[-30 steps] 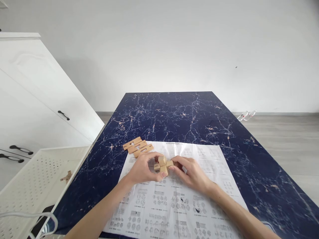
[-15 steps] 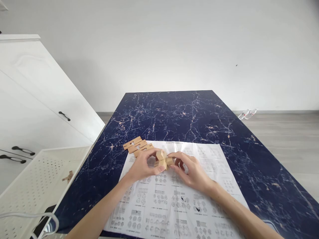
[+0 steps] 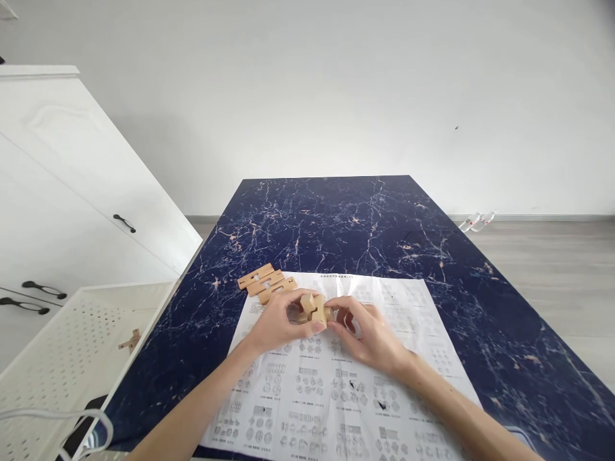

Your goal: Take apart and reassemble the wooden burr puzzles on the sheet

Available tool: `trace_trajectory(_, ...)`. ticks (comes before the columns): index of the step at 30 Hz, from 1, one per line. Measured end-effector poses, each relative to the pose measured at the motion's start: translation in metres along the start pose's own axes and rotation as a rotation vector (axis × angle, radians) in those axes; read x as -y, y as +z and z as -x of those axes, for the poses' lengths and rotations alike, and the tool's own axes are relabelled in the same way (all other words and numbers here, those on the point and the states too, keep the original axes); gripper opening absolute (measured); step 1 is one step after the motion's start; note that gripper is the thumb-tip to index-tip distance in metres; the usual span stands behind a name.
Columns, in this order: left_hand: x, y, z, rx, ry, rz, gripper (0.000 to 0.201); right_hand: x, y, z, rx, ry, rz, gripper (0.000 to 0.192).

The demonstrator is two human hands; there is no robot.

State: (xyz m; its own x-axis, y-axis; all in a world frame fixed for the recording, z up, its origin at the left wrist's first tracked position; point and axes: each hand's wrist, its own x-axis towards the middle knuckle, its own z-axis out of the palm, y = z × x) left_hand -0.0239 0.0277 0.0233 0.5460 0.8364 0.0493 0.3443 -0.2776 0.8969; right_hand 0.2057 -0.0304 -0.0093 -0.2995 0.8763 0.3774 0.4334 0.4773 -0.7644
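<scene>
Between both hands is a wooden interlocking puzzle (image 3: pixel 317 308) of pale blocks, held above a printed sheet. My left hand (image 3: pixel 278 320) is closed around its left side, thumb at the front and fingers behind. My right hand (image 3: pixel 362 326) pinches the block at the right side with thumb and fingertips. Parts of the puzzle are hidden by the fingers. The instruction sheet (image 3: pixel 312 384) carries rows of small line diagrams and lies creased under the hands. Beyond my left hand, several flat slotted wooden pieces (image 3: pixel 266 282) with numbers overlap the sheet's top left corner.
The dark blue marbled table (image 3: pixel 327 224) reaches toward a white wall. At the left are a white perforated tray (image 3: pixel 62 346) with a small wooden piece (image 3: pixel 129 340) in it, a white cable (image 3: pixel 57 415) and a white cabinet (image 3: pixel 86 179). Clear plastic items (image 3: pixel 476 221) show beyond the right edge.
The puzzle's blocks have shifted and turned slightly between my fingers, with a gap now showing among them. Both hands keep their grip in nearly the same place.
</scene>
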Motion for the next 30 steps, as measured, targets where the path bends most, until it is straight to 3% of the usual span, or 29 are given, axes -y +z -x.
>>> trace_trajectory(6,0.001,0.001,0.0,0.003,-0.01,0.02,0.056,0.0,0.003,-0.001,-0.015,0.03,-0.066,0.045)
trace_trajectory(13,0.001,0.003,0.001,-0.081,0.086,0.034,0.056,0.005,0.005,-0.002,0.072,0.009,-0.015,0.049)
trace_trajectory(16,0.001,0.004,0.001,-0.248,0.072,-0.002,0.052,0.005,0.006,-0.003,0.034,0.057,-0.003,0.046)
trace_trajectory(20,0.004,0.003,-0.003,-0.519,-0.01,-0.082,0.053,0.005,0.006,-0.007,-0.071,0.189,0.022,0.027)
trace_trajectory(22,0.008,0.001,-0.005,-0.586,0.045,-0.217,0.051,0.005,0.005,-0.009,-0.132,0.265,-0.028,0.023)
trace_trajectory(24,0.011,-0.001,-0.006,-0.583,0.135,-0.369,0.049,0.005,0.003,-0.012,-0.195,0.335,-0.108,0.023)
trace_trajectory(26,0.015,-0.001,-0.007,-0.51,0.199,-0.483,0.049,0.003,0.001,-0.014,-0.25,0.384,-0.186,0.024)
trace_trajectory(30,0.018,0.004,-0.006,-0.351,0.21,-0.607,0.048,-0.003,-0.004,-0.016,-0.324,0.431,-0.358,0.032)
